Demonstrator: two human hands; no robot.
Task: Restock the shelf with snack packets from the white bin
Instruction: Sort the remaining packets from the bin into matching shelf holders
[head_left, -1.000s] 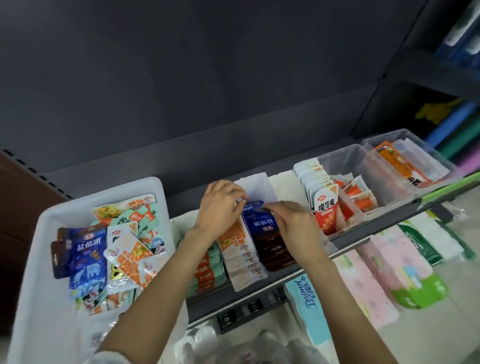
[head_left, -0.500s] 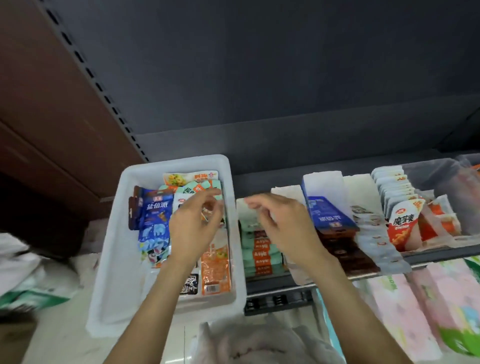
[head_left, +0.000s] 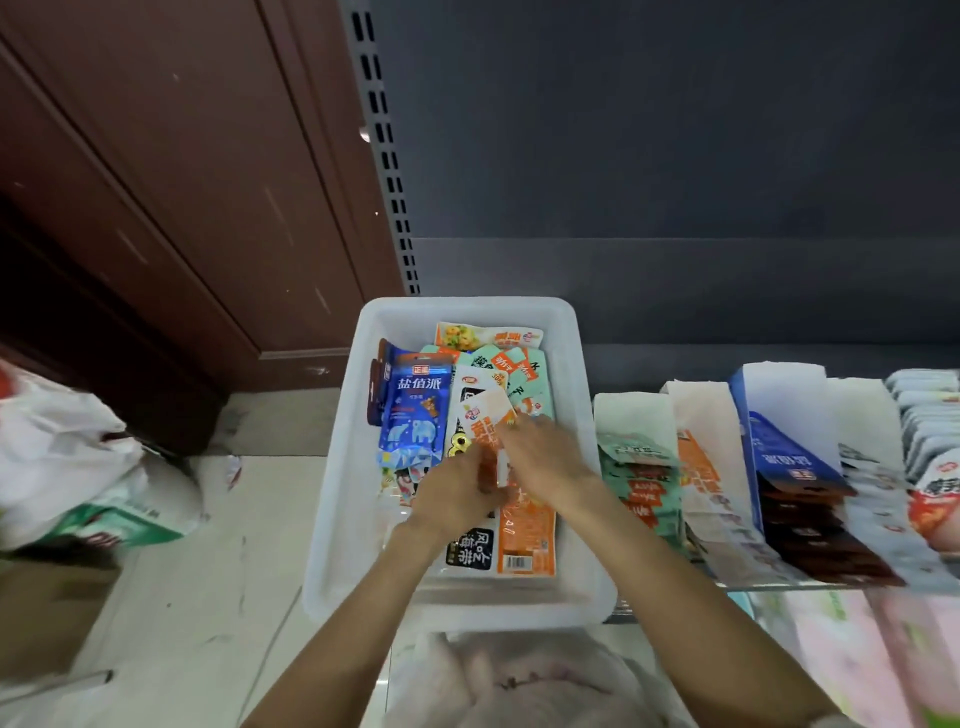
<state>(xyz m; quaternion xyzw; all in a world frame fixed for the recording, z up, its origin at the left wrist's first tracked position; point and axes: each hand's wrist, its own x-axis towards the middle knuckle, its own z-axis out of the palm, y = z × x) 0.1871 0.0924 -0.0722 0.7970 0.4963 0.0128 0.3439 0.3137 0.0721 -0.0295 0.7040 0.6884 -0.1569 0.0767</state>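
The white bin (head_left: 343, 467) stands left of the shelf (head_left: 779, 584) and holds several mixed snack packets, among them a blue packet (head_left: 415, 415) and mint-green ones (head_left: 524, 374). Both hands are inside the bin, close together. My left hand (head_left: 457, 493) and my right hand (head_left: 545, 457) both hold a small white-and-orange packet (head_left: 488, 415), lifted at its far end. An orange packet (head_left: 524, 535) and a black-and-white packet (head_left: 470, 551) lie below them. On the shelf, packets stand in rows: mint-green (head_left: 636, 467), white-orange (head_left: 701, 467), blue-and-brown (head_left: 795, 467).
A brown wooden door (head_left: 156, 208) rises at the left, with white plastic bags (head_left: 78, 467) on the pale floor beneath it. A translucent bag (head_left: 519, 680) lies under the bin near me. Pink wrapped packs (head_left: 857, 654) sit below the shelf at the right.
My view has swung left from the shelf to the bin. Both hands left the blue packets on the shelf and moved into the bin, where they took hold of a white-and-orange packet.
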